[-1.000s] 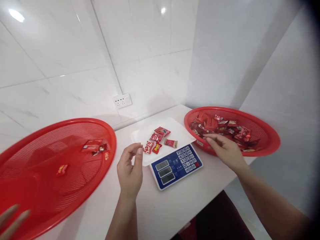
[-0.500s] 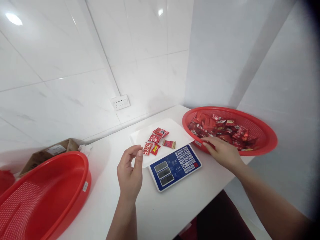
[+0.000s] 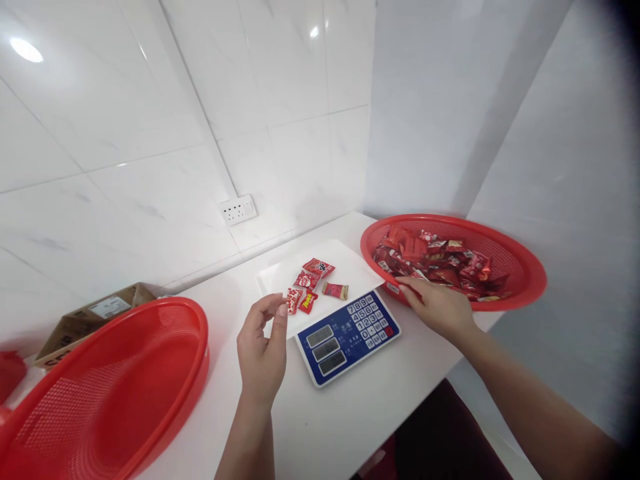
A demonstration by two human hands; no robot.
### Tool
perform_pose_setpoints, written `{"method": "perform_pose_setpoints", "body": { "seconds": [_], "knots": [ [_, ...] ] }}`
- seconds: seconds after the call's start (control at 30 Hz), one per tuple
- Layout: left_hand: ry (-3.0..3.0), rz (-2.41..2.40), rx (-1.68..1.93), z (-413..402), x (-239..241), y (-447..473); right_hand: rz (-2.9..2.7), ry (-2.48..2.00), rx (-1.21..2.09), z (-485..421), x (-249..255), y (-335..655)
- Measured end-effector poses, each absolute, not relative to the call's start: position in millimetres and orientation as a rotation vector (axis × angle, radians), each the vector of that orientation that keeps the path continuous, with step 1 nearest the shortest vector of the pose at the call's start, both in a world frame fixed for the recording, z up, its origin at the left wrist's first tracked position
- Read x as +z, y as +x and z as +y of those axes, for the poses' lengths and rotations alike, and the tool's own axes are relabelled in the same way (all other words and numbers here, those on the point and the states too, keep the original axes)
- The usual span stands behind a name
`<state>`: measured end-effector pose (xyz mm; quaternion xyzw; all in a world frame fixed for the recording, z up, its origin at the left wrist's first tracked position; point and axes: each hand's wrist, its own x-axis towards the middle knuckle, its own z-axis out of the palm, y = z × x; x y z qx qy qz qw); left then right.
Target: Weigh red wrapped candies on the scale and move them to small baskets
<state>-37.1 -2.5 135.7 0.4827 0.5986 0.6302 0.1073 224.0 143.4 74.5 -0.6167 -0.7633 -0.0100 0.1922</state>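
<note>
While the right hand lies open on the near rim of the candy basket, the left hand hovers loosely curled, empty, at the scale tray edge, candies just beyond its fingertips; free table lies under both wrists

The scene is bright and evenly lit from overhead. A ceiling lamp mirrors as a hot oval high on the glossy wall tiles, with a smaller glint further right. Shadows on the white table are pale and soft-edged. The centre, around the left hand, is sharp. Tile joints bow with wide-angle distortion, and a dark vignette eats the right edge.
</note>
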Motion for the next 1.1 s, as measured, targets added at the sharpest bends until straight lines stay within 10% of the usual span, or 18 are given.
{"method": "perform_pose_setpoints", "body": {
  "seconds": [1.1],
  "knots": [
    [1.461,1.843,1.765,0.8,133.5,-38.2,-2.118,-1.713,-0.088,142.5,72.7,219.9]
  ]
}}
